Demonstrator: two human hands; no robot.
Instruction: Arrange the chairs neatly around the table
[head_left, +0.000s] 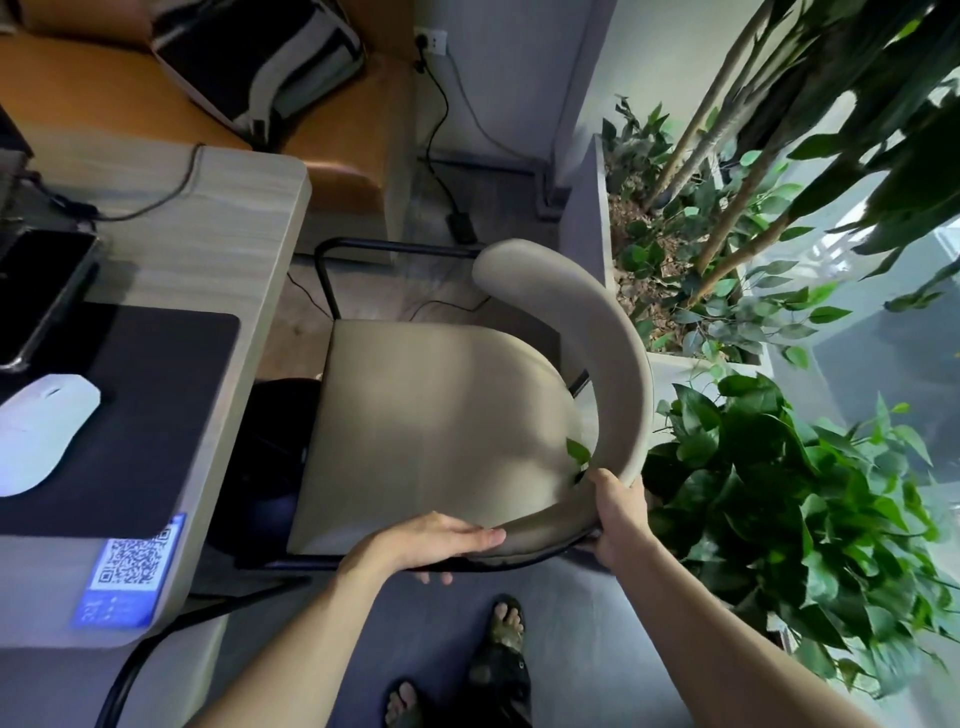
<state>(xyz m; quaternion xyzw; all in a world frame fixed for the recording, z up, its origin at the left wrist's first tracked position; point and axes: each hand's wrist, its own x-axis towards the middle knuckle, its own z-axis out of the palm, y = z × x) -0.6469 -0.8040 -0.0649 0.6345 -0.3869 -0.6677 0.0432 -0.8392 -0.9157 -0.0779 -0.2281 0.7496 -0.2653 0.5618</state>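
Note:
A beige padded chair (441, 410) with a curved backrest and a thin black metal frame stands just right of the light wood-grain table (228, 244). Its seat's left edge lies close to the table's side. My left hand (431, 540) grips the near end of the curved backrest, fingers wrapped over the pad and under the frame. My right hand (618, 514) clasps the backrest a little farther round, on its outer right side. Both my forearms reach in from the bottom of the view.
On the table lie a black mouse pad (156, 415), a white mouse (44, 431) and a QR sticker (137, 564). Leafy potted plants (769, 499) crowd the chair's right side. Cables (441, 140) run over the floor behind. My sandalled feet (501, 660) stand below.

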